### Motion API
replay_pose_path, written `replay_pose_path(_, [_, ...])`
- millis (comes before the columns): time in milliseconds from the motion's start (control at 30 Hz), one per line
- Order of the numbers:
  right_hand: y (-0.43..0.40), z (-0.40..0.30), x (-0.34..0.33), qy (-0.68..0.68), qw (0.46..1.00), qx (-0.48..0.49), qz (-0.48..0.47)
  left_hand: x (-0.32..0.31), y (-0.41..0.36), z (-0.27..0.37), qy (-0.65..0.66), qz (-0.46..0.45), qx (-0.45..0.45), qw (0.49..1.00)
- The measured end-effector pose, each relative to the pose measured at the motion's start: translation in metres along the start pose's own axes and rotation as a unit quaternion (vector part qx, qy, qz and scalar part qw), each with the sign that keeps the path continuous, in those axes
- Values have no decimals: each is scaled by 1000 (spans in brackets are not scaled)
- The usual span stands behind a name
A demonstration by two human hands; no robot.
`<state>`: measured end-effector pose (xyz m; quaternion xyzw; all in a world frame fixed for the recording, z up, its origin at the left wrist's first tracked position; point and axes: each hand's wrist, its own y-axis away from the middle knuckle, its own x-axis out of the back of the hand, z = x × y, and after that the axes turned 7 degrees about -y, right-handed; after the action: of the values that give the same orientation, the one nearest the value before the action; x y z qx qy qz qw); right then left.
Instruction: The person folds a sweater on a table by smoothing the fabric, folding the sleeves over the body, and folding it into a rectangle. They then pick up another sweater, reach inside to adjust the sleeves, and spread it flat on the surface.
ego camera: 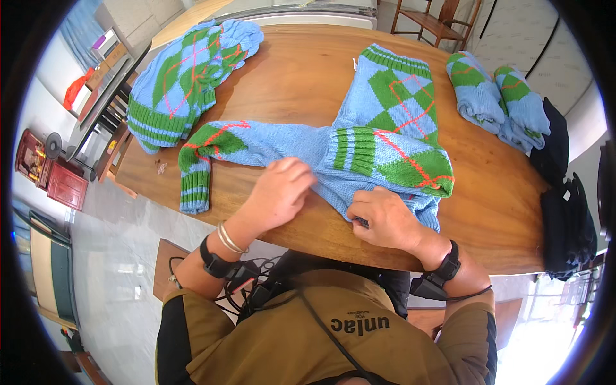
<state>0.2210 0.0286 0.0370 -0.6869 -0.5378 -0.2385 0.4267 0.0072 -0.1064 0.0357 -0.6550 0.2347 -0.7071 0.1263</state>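
A light blue knit sweater (293, 142) with green and red argyle patterns lies before me, partly folded. One sleeve stretches left, bent down at its green-striped cuff (195, 190); another striped cuff (353, 151) crosses the body. My left hand (284, 195) is at the sweater's near edge, fingers curled and slightly blurred; whether it grips the knit is unclear. Over the near edge on the right, my right hand (382, 214) has its fingers closed around a small dark object (361, 222), mostly hidden by thumb and fingers. The sweater's ribbed hem (399, 60) points away from me.
A bunched matching knit (187, 82) lies at the table's far left. Two rolled knits (498, 101) sit at the right, beside black cloth (568, 221) on the table's right edge. Thread scraps (161, 167) lie on the wooden table (298, 72). A wooden chair (435, 24) stands beyond.
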Motion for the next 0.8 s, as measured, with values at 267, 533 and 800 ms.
replay_pose_path(267, [0, -6, -5, 3, 1000, -23, -19, -20, 8, -4, 9, 5, 57, 998])
replay_pose_path(533, [-2, -3, -28, 174, 979, -104, 22, -6, 17, -13, 72, 20, 72, 995])
replay_pose_path(800, [-5, 1, -17, 125, 986, 26, 109, -6, 20, -14, 77, -3, 100, 992])
